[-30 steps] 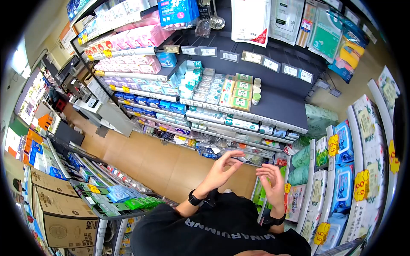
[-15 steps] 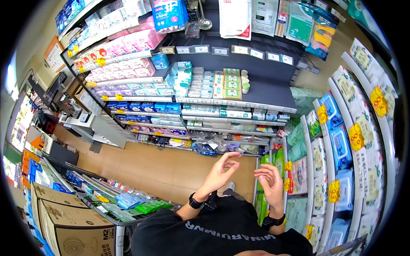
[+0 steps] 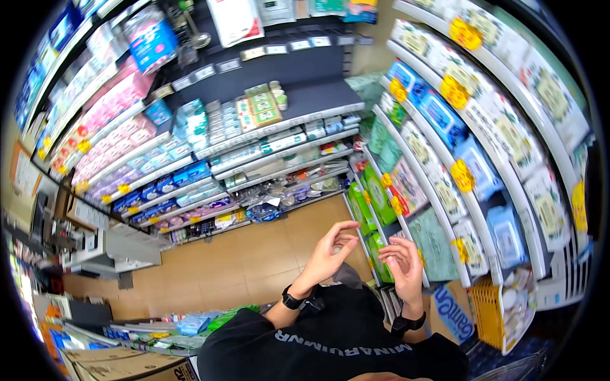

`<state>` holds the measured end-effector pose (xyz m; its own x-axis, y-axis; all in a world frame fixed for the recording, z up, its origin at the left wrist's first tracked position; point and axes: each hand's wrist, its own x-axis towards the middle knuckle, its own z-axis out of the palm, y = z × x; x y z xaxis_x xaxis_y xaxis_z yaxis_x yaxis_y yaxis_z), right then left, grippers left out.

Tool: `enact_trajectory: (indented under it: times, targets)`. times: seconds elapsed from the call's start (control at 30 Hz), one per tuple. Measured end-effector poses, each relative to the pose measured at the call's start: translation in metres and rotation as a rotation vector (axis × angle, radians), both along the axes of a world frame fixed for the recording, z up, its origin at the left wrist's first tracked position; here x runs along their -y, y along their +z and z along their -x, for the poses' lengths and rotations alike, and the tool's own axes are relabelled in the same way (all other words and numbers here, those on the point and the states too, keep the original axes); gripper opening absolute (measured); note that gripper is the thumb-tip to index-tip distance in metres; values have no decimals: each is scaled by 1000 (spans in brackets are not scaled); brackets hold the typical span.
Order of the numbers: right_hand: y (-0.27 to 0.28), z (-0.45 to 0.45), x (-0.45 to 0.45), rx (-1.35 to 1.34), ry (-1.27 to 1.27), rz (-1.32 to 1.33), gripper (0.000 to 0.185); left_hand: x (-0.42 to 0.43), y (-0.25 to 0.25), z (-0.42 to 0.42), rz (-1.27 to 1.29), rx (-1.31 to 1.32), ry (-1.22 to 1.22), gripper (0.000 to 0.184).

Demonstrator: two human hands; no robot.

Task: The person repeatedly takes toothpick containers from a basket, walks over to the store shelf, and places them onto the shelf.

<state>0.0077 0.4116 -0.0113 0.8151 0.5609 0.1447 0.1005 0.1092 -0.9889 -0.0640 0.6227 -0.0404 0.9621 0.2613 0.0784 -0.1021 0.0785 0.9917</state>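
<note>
My left hand (image 3: pixel 326 255) hovers in front of my chest, its fingers loosely curved and apart, with nothing in it. To its right, my right hand (image 3: pixel 403 267) is raised the same way, fingers bent and spread, also holding nothing. Neither one touches the shelves. Closest to my right hand are green packs (image 3: pixel 380 202) on the low shelves at the right and a pale green pack (image 3: pixel 433 244). Black bands circle both wrists. Beyond my left hand lies the tan tiled floor (image 3: pixel 254 267).
Shelves of pink packs (image 3: pixel 114 95) and small boxes (image 3: pixel 262 106) stand ahead. On the right shelves are blue wipes packs (image 3: pixel 440 116) and yellow price tags (image 3: pixel 454 91). A yellow basket (image 3: pixel 488 311) and a cardboard box (image 3: pixel 448 314) sit low right. Cartons (image 3: pixel 121 367) stand at lower left.
My view has turned right, so the front shelves have shifted left and tilted. The yellow basket and cardboard box have come into view. Both hands keep nearly the same pose.
</note>
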Motion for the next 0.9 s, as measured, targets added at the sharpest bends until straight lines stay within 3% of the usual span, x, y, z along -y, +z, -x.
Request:
enact_trajectory:
  times: [0.9]
  targets:
    - [-5, 88, 238, 94, -781, -132, 45, 239, 2, -70, -27, -28, -821, 39]
